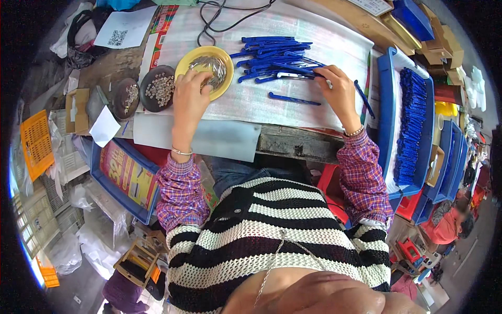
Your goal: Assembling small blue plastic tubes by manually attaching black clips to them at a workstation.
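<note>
Printout [132, 22] with code [117, 37], left hand [190, 97] at pins [218, 67], right hand [340, 94] at blue strips [272, 51], both half-curled, grips unclear

And the person's arms are reaching forward, well apart: the left forearm [180, 196] is running almost straight ahead, its hand [193, 91] facing palm down, fingers bending rightward! Opposite, the right forearm [362, 180] is slanting inward, the right hand [336, 90] pointing left, fingers curving.
</note>
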`<control>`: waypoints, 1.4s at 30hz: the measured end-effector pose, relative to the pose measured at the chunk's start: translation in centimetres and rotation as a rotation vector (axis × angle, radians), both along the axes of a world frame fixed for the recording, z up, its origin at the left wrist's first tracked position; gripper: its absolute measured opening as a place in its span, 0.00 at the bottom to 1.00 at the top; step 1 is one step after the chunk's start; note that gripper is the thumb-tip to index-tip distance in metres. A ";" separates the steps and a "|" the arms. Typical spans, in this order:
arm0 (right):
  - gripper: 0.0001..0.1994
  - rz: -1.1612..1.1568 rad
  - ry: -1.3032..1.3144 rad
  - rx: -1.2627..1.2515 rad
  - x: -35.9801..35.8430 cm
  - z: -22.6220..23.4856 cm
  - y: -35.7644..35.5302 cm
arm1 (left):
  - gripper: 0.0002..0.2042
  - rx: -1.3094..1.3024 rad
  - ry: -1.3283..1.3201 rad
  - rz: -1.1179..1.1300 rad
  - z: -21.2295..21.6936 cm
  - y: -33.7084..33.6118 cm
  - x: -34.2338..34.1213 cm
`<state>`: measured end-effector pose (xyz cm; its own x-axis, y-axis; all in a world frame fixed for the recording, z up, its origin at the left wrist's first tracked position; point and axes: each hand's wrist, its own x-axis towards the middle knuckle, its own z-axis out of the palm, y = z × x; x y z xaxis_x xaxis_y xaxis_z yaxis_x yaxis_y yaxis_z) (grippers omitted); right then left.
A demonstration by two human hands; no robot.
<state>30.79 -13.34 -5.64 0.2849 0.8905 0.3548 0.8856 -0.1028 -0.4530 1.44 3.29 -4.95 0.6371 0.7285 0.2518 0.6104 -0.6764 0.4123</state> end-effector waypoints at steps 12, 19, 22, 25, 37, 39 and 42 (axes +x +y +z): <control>0.13 0.086 -0.147 0.028 -2.1 0.5 1.3 | 0.04 0.025 -0.044 0.019 -0.7 0.0 0.2; 0.13 0.102 -0.105 0.010 -2.7 0.4 2.0 | 0.05 -0.036 -0.134 -0.001 -0.9 0.1 -0.1; 0.14 0.113 -0.108 0.043 -2.4 -0.2 1.9 | 0.06 -0.031 -0.182 -0.011 -0.3 -0.3 0.2; 0.14 0.130 -0.099 0.052 -2.6 0.0 1.8 | 0.07 0.016 -0.128 0.003 -0.7 -0.4 0.0; 0.09 0.133 -0.134 -0.007 -2.3 0.3 2.7 | 0.04 -0.023 -0.151 -0.002 -1.0 -0.3 0.4; 0.08 0.125 -0.109 0.000 -2.1 0.3 2.5 | 0.04 -0.029 -0.161 -0.003 -1.0 -0.3 0.4; 0.08 0.114 -0.045 0.034 -2.1 0.7 2.0 | 0.04 -0.058 -0.183 0.005 -0.8 -0.2 0.3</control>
<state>28.70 -11.31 -4.94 0.1657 0.9033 0.3957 0.9101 0.0145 -0.4142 1.78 3.06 -5.74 0.5811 0.7482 0.3204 0.5250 -0.6454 0.5549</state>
